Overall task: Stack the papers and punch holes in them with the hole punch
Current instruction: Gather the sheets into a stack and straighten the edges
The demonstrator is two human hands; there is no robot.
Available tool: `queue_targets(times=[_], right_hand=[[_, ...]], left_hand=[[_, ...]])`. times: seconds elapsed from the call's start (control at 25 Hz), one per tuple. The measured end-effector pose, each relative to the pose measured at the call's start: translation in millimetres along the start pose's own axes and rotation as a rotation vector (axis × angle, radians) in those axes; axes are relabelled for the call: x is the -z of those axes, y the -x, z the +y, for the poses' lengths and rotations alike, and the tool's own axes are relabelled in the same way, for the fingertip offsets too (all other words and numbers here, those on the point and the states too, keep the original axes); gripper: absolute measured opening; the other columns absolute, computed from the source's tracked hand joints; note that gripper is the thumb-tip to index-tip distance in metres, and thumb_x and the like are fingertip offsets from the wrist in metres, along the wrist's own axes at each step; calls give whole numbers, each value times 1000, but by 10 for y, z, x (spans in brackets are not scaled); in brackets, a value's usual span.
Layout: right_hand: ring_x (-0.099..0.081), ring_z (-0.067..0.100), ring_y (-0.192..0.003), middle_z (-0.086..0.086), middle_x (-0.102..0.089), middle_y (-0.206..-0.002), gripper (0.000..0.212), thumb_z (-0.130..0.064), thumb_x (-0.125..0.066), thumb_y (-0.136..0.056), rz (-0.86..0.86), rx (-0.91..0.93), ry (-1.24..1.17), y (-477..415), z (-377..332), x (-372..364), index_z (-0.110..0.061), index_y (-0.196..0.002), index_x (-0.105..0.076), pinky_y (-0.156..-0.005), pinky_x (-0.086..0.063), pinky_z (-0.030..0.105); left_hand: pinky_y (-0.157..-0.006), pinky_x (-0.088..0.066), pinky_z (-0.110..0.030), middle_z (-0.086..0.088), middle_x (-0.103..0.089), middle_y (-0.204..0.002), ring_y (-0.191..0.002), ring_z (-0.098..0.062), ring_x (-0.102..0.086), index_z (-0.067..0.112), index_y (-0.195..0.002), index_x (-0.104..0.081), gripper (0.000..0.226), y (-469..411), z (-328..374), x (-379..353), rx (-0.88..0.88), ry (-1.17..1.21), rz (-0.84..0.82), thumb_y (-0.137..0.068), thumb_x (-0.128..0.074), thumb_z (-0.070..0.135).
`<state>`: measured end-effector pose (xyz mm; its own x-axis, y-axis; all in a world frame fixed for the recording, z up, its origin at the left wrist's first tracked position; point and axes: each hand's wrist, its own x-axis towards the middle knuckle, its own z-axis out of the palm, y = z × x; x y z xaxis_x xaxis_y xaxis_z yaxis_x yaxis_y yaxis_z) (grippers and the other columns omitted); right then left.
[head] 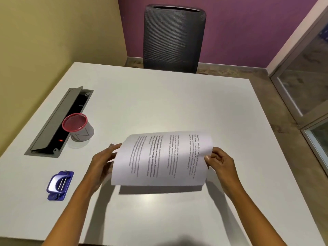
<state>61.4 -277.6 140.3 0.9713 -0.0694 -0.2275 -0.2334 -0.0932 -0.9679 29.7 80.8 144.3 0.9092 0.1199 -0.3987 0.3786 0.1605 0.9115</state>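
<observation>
- Table (159, 96): white, square-ish, fills most of view; everything below placed w/ ref to the papers near its middle-front.
- Chair (174, 38): dark mesh back, at table's far edge, well beyond the papers, roughly straight behind them.
- Cable tray (53, 125): grey recessed slot w/ lid tilted up, far left of papers; small red light shows inside near its front end.
- Papers (161, 158): printed sheets, text running sideways to the viewer, held up off the table, bowed so far edge curls up; shadow falls on the table just below the near edge. Can't tell how many sheets.
- Left hand (102, 164): at papers' left edge, fingers mostly behind the sheet, one fingertip showing past the edge; gripping that side, though exact pinch is hidden.
- Right hand (221, 161): at papers' right edge, fingers curled, thumb on the front face, clamped on the sheet.
- Cup (78, 127): grey mesh pen holder w/ red rim, left of papers & a bit farther back, touching or just beside the tray's edge.
- Punch (59, 185): blue w/ silver lever, flat on table, left of papers & nearer the front, beyond the left forearm; apart from both hands.
</observation>
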Motion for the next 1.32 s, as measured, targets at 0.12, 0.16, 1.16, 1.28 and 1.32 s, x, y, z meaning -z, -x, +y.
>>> queue_targets(times=[0.12, 0.16, 1.16, 1.28, 1.32], right_hand=[[-66, 17, -81, 4, -72, -91, 21, 2, -59, -86, -39, 47, 110, -37, -59, 9, -15, -96, -66, -74, -53, 20], [-66, 15, -82, 2, -71, -90, 21, 2, -59, -86, -22, 72, 134, -46, -69, -2, -16, -94, -66, -74, -52, 20], [-64, -1, -89, -5, -67, -94, 22, -1, -59, -89, 272, 211, -135, 232, 4, -248, -22, -95, -63, -80, -49, 10], [-64, 1, -92, -7, -68, -94, 18, -4, -60, -89, 263, 190, -109, 202, 71, -255, -21, -96, -63, -82, -50, 12], [-64, 2, -92, -10, -69, -92, 18, -4, -60, -89, 256, 174, -98, 185, 107, -263, -20, -96, -63, -82, -50, 13]], left_hand=[[-63, -53, -24, 3, -78, -89, -74, -14, -69, 24, -104, -73, 40, -39, 41, -32, -35, -226, 10, -73, -76, 48], [-65, -53, -27, 4, -78, -89, -77, -16, -71, 23, -103, -72, 28, -55, 44, -74, -87, -231, 83, -78, -76, 36], [-74, -46, -11, 20, -67, -84, -81, -1, -59, 29, -87, -62, 29, 240, -150, -613, -469, -80, 454, -88, -63, 1], [-75, -47, -15, 18, -68, -89, -86, -5, -61, 30, -90, -64, 26, 200, -209, -607, -435, -100, 435, -89, -63, 4], [-75, -47, -18, 17, -68, -91, -88, -7, -61, 30, -91, -64, 25, 189, -245, -609, -416, -112, 425, -90, -63, 5]])
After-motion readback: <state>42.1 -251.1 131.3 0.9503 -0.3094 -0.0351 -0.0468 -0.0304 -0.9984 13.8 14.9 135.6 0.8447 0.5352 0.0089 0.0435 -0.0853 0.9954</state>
